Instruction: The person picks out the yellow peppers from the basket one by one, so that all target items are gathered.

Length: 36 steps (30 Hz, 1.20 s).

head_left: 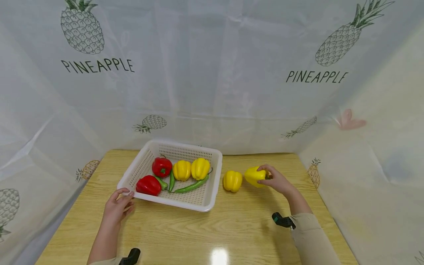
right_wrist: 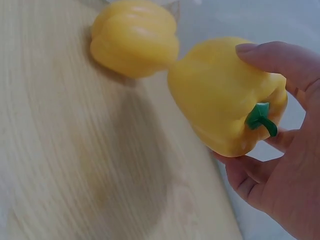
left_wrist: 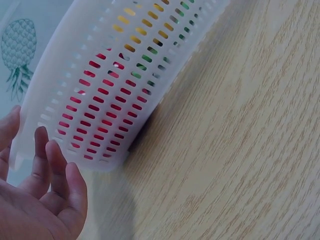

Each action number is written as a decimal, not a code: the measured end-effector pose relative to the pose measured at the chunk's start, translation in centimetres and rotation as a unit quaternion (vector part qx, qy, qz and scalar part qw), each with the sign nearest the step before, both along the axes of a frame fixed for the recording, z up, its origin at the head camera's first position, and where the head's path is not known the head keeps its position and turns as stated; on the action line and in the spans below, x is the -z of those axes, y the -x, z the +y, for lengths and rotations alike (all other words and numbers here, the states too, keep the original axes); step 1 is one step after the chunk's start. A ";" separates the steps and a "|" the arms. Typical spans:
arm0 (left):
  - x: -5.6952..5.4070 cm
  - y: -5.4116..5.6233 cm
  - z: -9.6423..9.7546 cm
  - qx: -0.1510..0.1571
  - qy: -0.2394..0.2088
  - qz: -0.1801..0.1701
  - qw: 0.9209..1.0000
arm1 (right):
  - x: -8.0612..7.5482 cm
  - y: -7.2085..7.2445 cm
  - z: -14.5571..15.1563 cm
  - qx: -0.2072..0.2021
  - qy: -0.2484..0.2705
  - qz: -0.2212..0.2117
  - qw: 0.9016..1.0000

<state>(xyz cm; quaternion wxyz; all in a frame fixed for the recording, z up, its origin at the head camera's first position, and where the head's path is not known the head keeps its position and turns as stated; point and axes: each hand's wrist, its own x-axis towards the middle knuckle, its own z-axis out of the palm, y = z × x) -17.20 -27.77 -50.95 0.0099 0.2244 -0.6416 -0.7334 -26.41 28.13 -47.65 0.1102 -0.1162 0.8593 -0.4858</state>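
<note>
My right hand grips a yellow bell pepper between thumb and fingers, its green stem facing the palm. In the right wrist view the pepper is raised over the table. Left of it, a second yellow bell pepper rests on the wood. At the near left corner of a white perforated plastic basket, my left hand holds the rim with thumb and forefinger. Its other fingers curl loosely by the basket's outer wall. Inside lie red bell peppers, yellow bell peppers and long green chili peppers.
The wooden table extends in front of the basket and on both sides. A white curtain with pineapple prints hangs round its back and sides. Black wrist cameras sit on both forearms.
</note>
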 end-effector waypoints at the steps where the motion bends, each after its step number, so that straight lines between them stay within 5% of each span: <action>1: 0.0 0.0 0.0 0.000 0.001 0.000 1.000 | 0.2 -0.1 0.1 -0.001 0.001 -0.005 1.000; 15: 0.1 0.1 -0.1 0.000 -0.008 0.000 1.000 | 1.4 -0.5 0.2 -0.028 -0.023 0.003 0.999; 23: 0.0 0.1 0.0 0.002 -0.003 -0.002 1.000 | 0.9 -0.8 -0.1 -0.034 -0.066 0.023 0.997; 36: -0.1 0.0 0.0 0.002 0.000 0.001 1.000 | 0.5 -0.5 -0.3 -0.038 -0.067 -0.007 0.997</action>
